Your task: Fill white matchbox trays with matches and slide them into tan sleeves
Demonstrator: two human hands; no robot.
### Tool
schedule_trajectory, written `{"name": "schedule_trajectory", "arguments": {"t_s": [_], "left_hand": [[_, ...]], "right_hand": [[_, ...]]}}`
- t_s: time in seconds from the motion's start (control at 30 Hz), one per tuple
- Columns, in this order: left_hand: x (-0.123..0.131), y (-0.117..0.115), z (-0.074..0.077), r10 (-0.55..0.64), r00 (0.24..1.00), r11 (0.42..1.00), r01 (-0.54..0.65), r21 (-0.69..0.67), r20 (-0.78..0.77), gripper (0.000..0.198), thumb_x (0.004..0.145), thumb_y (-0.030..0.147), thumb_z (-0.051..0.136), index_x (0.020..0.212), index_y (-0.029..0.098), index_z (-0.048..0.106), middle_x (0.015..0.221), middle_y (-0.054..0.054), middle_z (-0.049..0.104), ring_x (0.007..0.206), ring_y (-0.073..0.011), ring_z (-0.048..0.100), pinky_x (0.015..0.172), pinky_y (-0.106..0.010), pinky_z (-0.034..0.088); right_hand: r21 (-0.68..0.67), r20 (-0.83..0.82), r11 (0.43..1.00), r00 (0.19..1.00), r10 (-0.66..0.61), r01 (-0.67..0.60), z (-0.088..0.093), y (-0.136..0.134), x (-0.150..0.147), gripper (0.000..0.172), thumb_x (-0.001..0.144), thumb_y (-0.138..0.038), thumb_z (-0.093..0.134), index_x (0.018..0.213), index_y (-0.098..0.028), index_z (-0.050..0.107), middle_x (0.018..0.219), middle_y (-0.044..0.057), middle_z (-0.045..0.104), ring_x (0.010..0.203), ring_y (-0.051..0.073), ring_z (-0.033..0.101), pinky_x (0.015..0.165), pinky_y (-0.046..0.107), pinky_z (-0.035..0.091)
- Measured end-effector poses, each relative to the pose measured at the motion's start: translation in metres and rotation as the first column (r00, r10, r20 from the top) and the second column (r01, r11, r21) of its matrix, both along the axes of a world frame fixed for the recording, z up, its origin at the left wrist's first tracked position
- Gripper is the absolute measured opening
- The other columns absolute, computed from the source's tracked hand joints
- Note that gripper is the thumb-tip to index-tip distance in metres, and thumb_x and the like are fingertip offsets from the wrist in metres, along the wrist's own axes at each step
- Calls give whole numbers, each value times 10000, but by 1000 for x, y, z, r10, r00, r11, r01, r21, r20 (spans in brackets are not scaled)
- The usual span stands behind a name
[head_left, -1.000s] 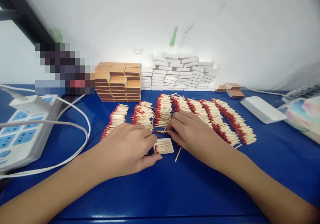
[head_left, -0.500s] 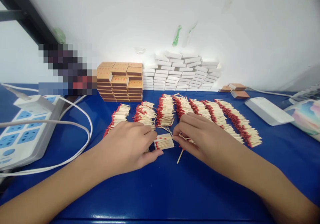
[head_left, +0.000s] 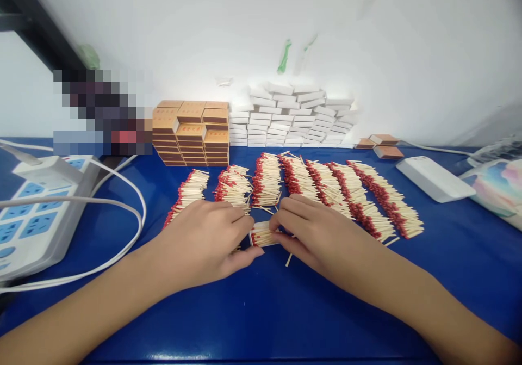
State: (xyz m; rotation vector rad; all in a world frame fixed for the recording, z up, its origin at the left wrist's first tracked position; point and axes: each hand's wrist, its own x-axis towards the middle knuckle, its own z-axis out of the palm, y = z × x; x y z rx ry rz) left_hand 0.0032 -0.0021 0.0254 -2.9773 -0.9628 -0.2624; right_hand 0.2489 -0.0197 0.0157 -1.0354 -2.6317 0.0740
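Observation:
A small white matchbox tray (head_left: pixel 258 225) lies between my hands, with red-headed matches (head_left: pixel 261 236) inside it, their heads toward the left. My left hand (head_left: pixel 212 237) is curled around the tray's left end, thumb along the near side and fingers behind. My right hand (head_left: pixel 312 232) covers the tray's right end, thumb and fingertips pinched on matches over it. One loose match (head_left: pixel 289 260) sticks out on the blue tabletop beneath the right hand. Behind both hands, matches are laid out in several rows (head_left: pixel 267 180).
Orange matchboxes (head_left: pixel 191 134) are stacked at the back left, beside a pile of white trays (head_left: pixel 291 117). A few boxes (head_left: pixel 387 152) and a white rectangular device (head_left: pixel 435 179) sit at right. A power strip (head_left: pixel 53 212) with cables occupies the left side.
My right hand has moved left, from beside the tray to over its right end. The tray looks fuller of matches. My left hand stays at the tray; the view has shifted slightly.

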Motion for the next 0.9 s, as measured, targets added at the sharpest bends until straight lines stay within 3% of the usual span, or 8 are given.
{"name": "schedule_trajectory", "arguments": {"t_s": [0.27, 0.43, 0.57, 0.73, 0.9], "left_hand": [[-1, -1, -2, -23, 1000, 999, 23, 36, 18, 278, 962, 402, 750, 814, 186, 654, 760, 4, 711, 650, -204, 695, 562, -342, 432], [0, 0, -2, -28, 1000, 999, 28, 27, 8, 285, 976, 405, 733, 818, 183, 649, 763, 2, 702, 661, -211, 702, 568, -349, 448], [0, 0, -1, -21, 1000, 1000, 21, 9, -2, 269, 992, 413, 711, 858, 183, 670, 779, -1, 709, 696, -227, 723, 584, -357, 469], [0, -2, -2, -19, 999, 1000, 20, 1, -28, 260, 992, 439, 703, 915, 191, 717, 770, 1, 718, 697, -241, 729, 591, -367, 481], [2, -4, 0, -21, 999, 1000, 22, 15, -35, 259, 983, 439, 713, 885, 199, 714, 759, 4, 718, 676, -231, 711, 576, -364, 465]], "right_hand": [[-31, 7, 999, 1000, -16, 16, 2, 2, 5, 152, 1016, -100, 660, 880, -167, 655, 891, 48, 653, 780, 192, 640, 628, 305, 499], [-62, 22, 998, 1000, -2, 3, 1, -1, 0, 135, 1028, -112, 653, 901, -156, 660, 884, 48, 643, 787, 198, 643, 657, 311, 508], [-142, -48, 989, 997, -60, 52, 2, 2, 7, 119, 1050, -128, 618, 949, -174, 662, 923, 39, 644, 814, 192, 646, 684, 308, 493], [-59, -72, 994, 993, -98, 94, -1, 16, 23, 177, 1077, -124, 543, 1060, -175, 711, 966, 68, 634, 872, 215, 625, 759, 338, 483], [-61, -25, 994, 995, -95, 93, -7, 21, 19, 210, 1037, -77, 556, 1054, -168, 745, 960, 82, 632, 873, 232, 605, 729, 348, 481]]}}
